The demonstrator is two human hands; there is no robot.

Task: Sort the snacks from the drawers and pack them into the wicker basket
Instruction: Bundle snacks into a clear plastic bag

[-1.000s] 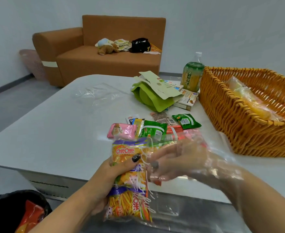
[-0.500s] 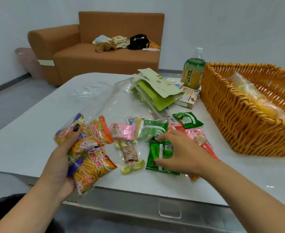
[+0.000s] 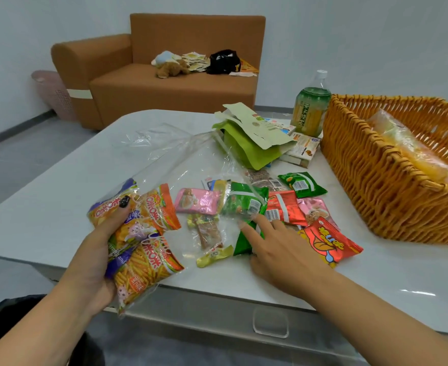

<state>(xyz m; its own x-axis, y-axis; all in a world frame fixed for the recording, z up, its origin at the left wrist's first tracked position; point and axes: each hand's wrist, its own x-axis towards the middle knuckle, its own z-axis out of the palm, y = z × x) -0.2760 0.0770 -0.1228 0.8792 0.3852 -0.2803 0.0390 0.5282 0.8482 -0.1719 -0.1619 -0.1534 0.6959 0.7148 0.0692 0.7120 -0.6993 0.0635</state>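
Observation:
My left hand (image 3: 96,257) grips a clear plastic bag holding several orange snack packets (image 3: 143,233) at the table's near-left edge. My right hand (image 3: 278,247) lies with straight fingers on a green snack packet (image 3: 244,241) on the table. Around it lie a pink packet (image 3: 197,201), another green packet (image 3: 244,200), red packets (image 3: 283,207), a red-orange packet (image 3: 326,243) and a small yellow-ended candy bar (image 3: 209,233). The wicker basket (image 3: 376,180) stands at the right with a clear bag of yellow snacks (image 3: 413,151) inside.
At the back of the white table (image 3: 46,204) are a green pouch with paper (image 3: 249,146), small boxes (image 3: 301,149) and a green drink bottle (image 3: 311,107). A drawer handle (image 3: 270,323) shows under the table edge. A brown sofa (image 3: 151,83) stands behind.
The left hand carried the bagged orange packets from the front centre to the left. The right hand left the bag and came down on the green packet, uncovering the red-orange packet.

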